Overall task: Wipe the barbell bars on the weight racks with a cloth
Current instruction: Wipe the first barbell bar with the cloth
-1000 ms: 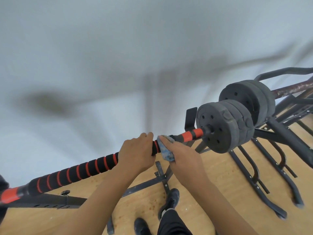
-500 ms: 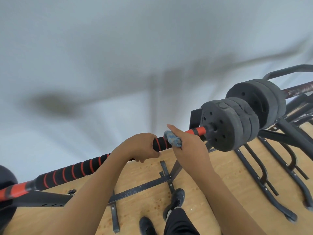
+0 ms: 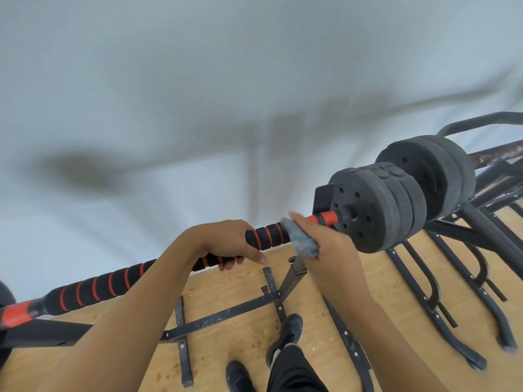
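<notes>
Wiping hand: right hand pinches a crumpled blue-grey cloth against the bar, fingers curled round the fabric, one digit extended above it; outline motion-blurred.
Steadying hand: left hand wraps over the foam grip, fingertips curled beneath, just beside the cloth.
Bar: black foam-sleeved barbell bar with red rings, slanting from lower left to upper right on a black steel rack.
Cloth position: on the bar, between the left hand and the red collar next to the black round weight plates.
Second barbell: brown rusty bar with similar plates, behind, on a neighbouring rack.
Ground: pale wooden floor; two black shoes below.
</notes>
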`<state>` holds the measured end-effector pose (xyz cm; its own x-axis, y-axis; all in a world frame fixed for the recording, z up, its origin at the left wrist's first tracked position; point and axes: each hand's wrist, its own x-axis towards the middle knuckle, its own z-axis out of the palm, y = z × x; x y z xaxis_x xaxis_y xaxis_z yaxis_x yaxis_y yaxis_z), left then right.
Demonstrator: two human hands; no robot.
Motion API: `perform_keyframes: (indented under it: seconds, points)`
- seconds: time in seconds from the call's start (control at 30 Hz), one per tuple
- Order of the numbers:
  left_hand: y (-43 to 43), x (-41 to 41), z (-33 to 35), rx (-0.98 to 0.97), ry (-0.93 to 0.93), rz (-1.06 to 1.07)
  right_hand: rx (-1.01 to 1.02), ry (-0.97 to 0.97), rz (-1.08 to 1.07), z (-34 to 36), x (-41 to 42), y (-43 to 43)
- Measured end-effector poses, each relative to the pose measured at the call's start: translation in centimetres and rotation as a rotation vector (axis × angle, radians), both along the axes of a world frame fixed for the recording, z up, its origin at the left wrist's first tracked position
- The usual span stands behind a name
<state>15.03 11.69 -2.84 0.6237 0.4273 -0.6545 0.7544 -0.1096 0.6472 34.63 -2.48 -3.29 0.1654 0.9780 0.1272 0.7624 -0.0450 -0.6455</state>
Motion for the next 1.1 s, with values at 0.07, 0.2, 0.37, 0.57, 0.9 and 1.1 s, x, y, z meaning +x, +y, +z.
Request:
perform_keyframes:
  seconds: [0.07,0.2,0.37,0.57,0.9,1.1]
  points:
    - [-0.2,-0.1,0.2,0.102,-0.042,0.019,-0.016,-0.087,0.013,1.7,0.4,2.6]
    - [-2.4,0.0,0.4,0.753,0.144,-0.143,-0.179,-0.37,0.056,2.9,-1.7,4.4]
    - [-4.1,0.8,-0.3,0.885,0.237,-0.135,-0.14,-0.228,0.063,0.6,-2.6,0.8]
    - [-4.0,0.7,-0.4,0.908,0.232,-0.146,-0.171,-0.225,0.083,-0.6,-2.3,-3.3]
    - [-4.3,0.6,-0.2,0.861,0.214,0.034,-0.165,-0.333,0.139,2.6,-5.6,2.7]
    - [-3.0,0.9,-0.8,0.745,0.235,0.016,-0.184,-0.31,0.127,0.0,-4.9,-0.6]
